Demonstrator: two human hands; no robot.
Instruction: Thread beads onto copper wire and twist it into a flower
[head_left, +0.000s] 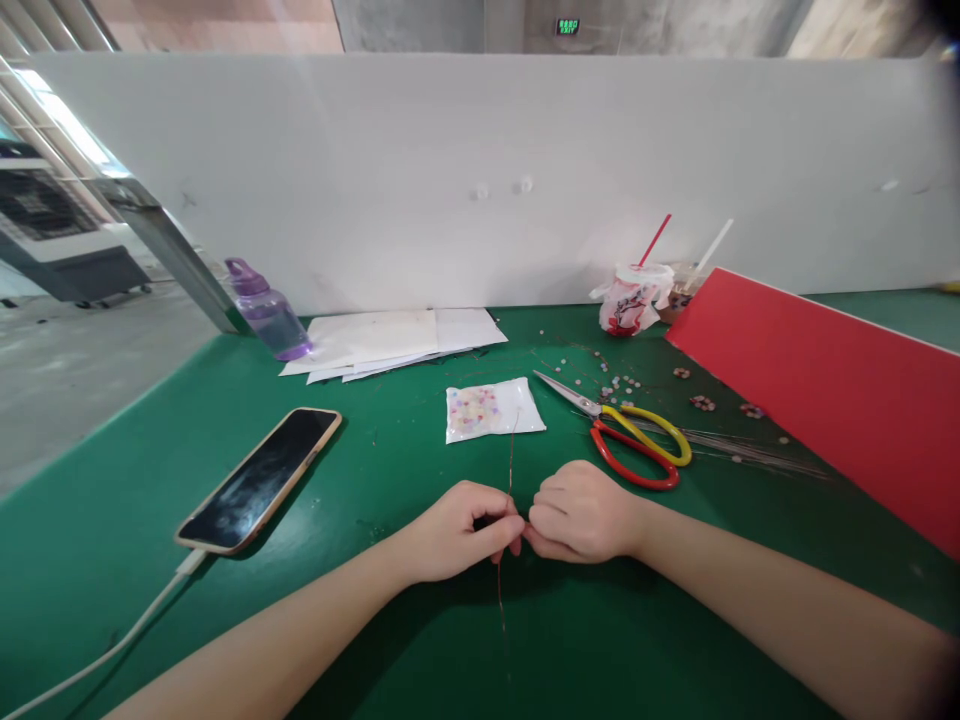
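My left hand (463,530) and my right hand (581,512) meet fingertip to fingertip low over the green table (375,640). Both are closed in a pinch on a thin reddish-brown wire (511,450) that runs up toward a small plastic bag of coloured beads (491,409) and down below the hands. What else sits between the fingertips is too small to make out. Scissors with a red and a yellow handle (634,440) lie just right of and beyond my right hand.
A phone (262,478) on a white charging cable lies at the left. White paper sheets (397,340) and a purple bottle (266,310) stand behind. Loose beads (622,382), thin wires (750,450), two drink cups (634,295) and a red board (832,395) sit right. A white wall closes the back.
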